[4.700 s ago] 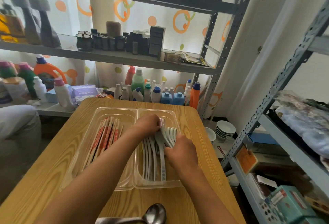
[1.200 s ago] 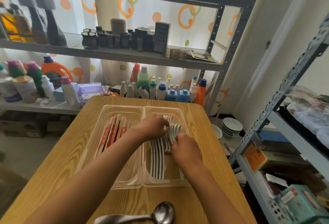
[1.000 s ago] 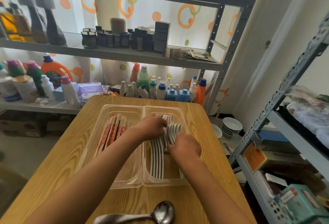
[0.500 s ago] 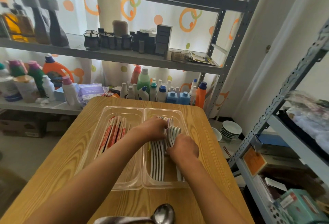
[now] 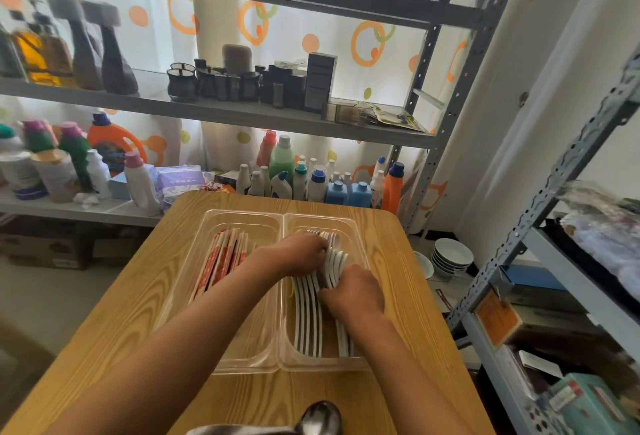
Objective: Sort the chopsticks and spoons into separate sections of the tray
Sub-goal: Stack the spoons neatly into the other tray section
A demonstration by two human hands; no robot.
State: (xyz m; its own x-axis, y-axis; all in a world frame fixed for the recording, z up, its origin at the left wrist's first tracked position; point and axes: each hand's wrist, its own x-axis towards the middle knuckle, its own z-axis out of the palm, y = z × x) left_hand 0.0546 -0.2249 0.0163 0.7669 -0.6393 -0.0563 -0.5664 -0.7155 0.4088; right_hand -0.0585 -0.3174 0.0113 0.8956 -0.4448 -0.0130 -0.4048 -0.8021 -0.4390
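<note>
Clear glossy plastic tray (image 5: pixel 242 223) on grained wooden table (image 5: pixel 145 299); glossy white spoons (image 5: pixel 308 324); shiny metal spoon (image 5: pixel 320 417)

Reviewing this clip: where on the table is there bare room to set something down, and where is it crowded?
Bare wood lies along the table left of the clear tray, and in a narrower strip right of it. Crowded: the tray's right section, where the left hand and right hand work the white spoons; a metal spoon lies on the near edge.

Support surface: wooden table (image 5: pixel 145 299)

A clear two-section tray (image 5: pixel 242 363) sits on the tabletop, centred toward the far edge. A metal spoon (image 5: pixel 318 417) lies on the near edge, apart from the tray.
</note>
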